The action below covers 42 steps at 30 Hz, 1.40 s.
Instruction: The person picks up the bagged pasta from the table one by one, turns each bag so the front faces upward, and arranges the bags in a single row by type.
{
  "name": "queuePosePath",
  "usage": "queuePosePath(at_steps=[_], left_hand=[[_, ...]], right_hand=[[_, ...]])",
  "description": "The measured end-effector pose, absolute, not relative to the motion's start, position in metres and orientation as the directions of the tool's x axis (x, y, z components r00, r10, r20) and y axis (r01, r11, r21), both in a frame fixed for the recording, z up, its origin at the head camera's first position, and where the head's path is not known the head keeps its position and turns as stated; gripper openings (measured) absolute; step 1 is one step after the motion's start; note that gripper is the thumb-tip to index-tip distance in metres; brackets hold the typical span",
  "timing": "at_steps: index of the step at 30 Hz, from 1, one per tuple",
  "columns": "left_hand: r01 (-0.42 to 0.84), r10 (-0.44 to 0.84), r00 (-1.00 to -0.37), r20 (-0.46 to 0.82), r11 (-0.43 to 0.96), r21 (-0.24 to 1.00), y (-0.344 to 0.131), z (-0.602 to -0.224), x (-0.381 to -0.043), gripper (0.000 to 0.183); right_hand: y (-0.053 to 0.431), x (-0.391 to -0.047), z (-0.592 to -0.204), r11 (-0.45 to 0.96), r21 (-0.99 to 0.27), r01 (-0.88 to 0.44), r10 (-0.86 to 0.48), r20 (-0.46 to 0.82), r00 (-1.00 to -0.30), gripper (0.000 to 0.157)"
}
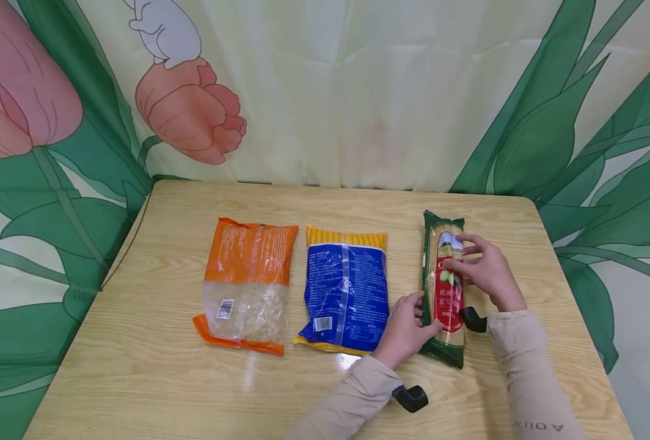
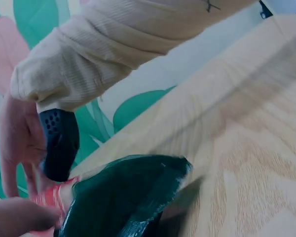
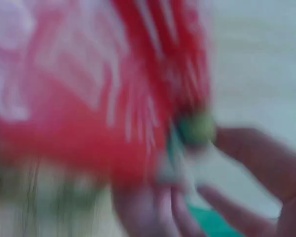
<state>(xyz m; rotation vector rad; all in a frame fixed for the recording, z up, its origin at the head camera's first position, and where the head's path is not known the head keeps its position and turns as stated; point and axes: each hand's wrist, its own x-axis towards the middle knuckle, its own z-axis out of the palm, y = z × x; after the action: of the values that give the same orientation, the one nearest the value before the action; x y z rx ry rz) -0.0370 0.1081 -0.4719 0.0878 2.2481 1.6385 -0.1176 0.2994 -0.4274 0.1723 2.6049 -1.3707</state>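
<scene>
A long pack of spaghetti (image 1: 446,287), with green ends and a red label, lies lengthwise at the right of the table between both hands. My left hand (image 1: 404,330) grips its lower left edge, thumb over the front and fingers along the side. Higher up on the right side, my right hand (image 1: 487,269) holds it with the thumb across the label. The green end (image 2: 128,197) bulges near the tabletop in the left wrist view. Red wrapper (image 3: 89,98), blurred, fills much of the right wrist view, with right-hand fingers (image 3: 256,158) around its edge.
A blue and yellow bag (image 1: 347,293) lies flat just left of my left hand. Further left is an orange bag (image 1: 250,256) with a clear lower part showing pale contents. The wooden table (image 1: 154,379) ends at a flower-print curtain (image 1: 358,110).
</scene>
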Motion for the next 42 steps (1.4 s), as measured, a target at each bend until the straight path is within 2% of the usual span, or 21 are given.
queuePosePath(at_steps=[8,15,20,27,42], left_hand=[[-0.055,0.244,-0.948,-0.204,0.507,0.860,0.109,-0.465,-0.029,0.053],[-0.013,0.250,-0.954,-0.164,0.514,0.858,0.100,-0.461,-0.026,0.050],[0.067,0.268,-0.960,-0.083,0.507,0.859,0.082,-0.453,-0.027,0.048],[0.166,0.251,-0.967,0.030,0.540,0.825,0.051,-0.435,-0.029,0.046],[0.216,0.163,-0.976,0.144,0.654,0.725,-0.015,-0.431,-0.032,0.049]], right_hand=[[0.301,-0.120,-0.419,0.534,-0.819,0.212,-0.060,-0.287,-0.956,0.065],[0.295,-0.122,-0.418,0.585,-0.790,0.184,-0.110,-0.302,-0.947,0.060],[0.286,-0.123,-0.418,0.632,-0.760,0.150,-0.171,-0.326,-0.930,0.065],[0.270,-0.127,-0.413,0.616,-0.775,0.138,-0.190,-0.316,-0.929,0.072],[0.227,-0.128,-0.421,0.584,-0.802,0.125,-0.224,-0.308,-0.925,0.081]])
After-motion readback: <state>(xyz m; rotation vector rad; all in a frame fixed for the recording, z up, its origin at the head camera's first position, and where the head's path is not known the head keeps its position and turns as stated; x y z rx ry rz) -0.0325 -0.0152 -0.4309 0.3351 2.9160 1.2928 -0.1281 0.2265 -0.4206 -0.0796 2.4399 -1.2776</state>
